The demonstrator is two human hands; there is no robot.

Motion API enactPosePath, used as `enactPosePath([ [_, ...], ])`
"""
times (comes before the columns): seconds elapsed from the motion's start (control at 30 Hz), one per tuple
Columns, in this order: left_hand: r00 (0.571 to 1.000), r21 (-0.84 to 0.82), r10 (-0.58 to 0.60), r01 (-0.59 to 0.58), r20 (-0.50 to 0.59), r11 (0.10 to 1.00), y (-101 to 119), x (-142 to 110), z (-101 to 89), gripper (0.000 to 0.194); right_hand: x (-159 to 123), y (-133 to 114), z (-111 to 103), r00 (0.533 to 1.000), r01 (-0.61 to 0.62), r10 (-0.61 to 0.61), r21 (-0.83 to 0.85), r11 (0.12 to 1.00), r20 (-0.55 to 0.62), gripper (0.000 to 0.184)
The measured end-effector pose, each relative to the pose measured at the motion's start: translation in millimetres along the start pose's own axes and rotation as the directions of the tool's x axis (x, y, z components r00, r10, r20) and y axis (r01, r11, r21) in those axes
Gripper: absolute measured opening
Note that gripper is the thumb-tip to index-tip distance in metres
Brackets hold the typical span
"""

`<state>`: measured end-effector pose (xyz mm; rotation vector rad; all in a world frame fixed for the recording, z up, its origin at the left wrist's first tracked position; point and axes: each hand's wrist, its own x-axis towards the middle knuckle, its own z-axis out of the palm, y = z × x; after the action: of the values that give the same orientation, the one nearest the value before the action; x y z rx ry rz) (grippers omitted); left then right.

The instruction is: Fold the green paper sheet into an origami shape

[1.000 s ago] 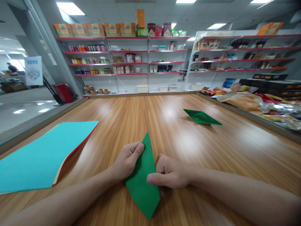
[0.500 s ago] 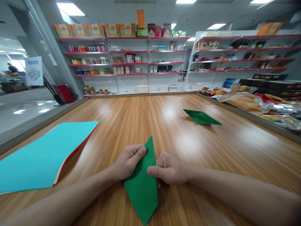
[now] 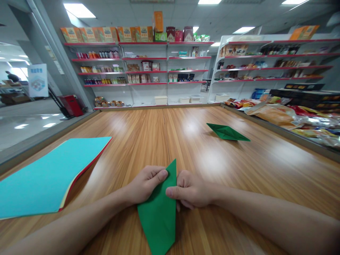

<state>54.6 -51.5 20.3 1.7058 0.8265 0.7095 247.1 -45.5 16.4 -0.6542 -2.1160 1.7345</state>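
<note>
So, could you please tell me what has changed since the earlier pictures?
The green paper has been drawn nearer and turned, its far tip swinging right, its near end left. Neither the left hand nor the right hand let go. The paper stack and the other green piece stayed put.

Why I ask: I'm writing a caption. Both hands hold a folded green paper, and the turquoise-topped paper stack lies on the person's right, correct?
The side is wrong: the head view shows the turquoise-topped paper stack on the person's left. The left hand and right hand do both hold a folded green paper.
</note>
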Motion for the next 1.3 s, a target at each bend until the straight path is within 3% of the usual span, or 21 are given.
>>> enactPosePath([
  [0.13,1.000,0.007,0.007,-0.007,0.001,1.000,1.4,1.0,-1.2,0.049,0.6,0.3,-1.5,1.000,0.016,-0.016,0.005,1.000,0.008,0.070],
  [0.3,0.997,0.035,0.031,-0.034,0.076,0.999,7.4,-0.3,1.8,0.047,3.7,-2.6,-2.4,0.993,0.046,-0.041,0.047,0.998,-0.107,0.064],
  [0.47,0.996,0.004,0.029,-0.029,0.084,1.000,9.3,-1.4,1.5,0.048,4.3,-3.8,-2.8,0.996,0.025,-0.021,0.037,0.999,-0.089,0.066],
  [0.53,0.993,-0.001,0.035,-0.035,0.113,0.999,9.0,-0.8,0.6,0.049,5.0,-2.2,-2.8,0.990,0.035,-0.033,0.016,0.999,-0.141,0.067],
  [0.67,0.993,-0.011,0.030,-0.029,0.115,1.000,8.3,1.7,0.5,0.048,7.3,1.6,-1.9,0.949,0.049,-0.054,-0.024,0.999,-0.309,0.069],
  [0.87,0.987,-0.097,0.074,-0.060,0.146,0.994,10.8,3.3,2.5,0.042,10.5,3.7,-4.4,0.908,0.039,-0.026,0.023,0.999,-0.419,0.066],
  [0.97,0.990,-0.110,0.003,0.013,0.143,0.994,9.6,2.4,2.2,0.039,11.9,3.1,-6.9,0.861,0.058,-0.029,0.041,0.997,-0.508,0.065],
  [1.2,0.986,-0.143,-0.063,0.086,0.156,0.986,3.3,2.6,0.9,0.042,11.9,1.5,-5.7,0.790,0.139,-0.049,0.100,0.985,-0.611,0.060],
  [1.3,0.990,-0.171,-0.043,0.067,0.137,0.983,2.5,2.9,0.9,0.042,12.3,3.1,-6.3,0.791,0.134,-0.067,0.065,0.989,-0.608,0.060],
])
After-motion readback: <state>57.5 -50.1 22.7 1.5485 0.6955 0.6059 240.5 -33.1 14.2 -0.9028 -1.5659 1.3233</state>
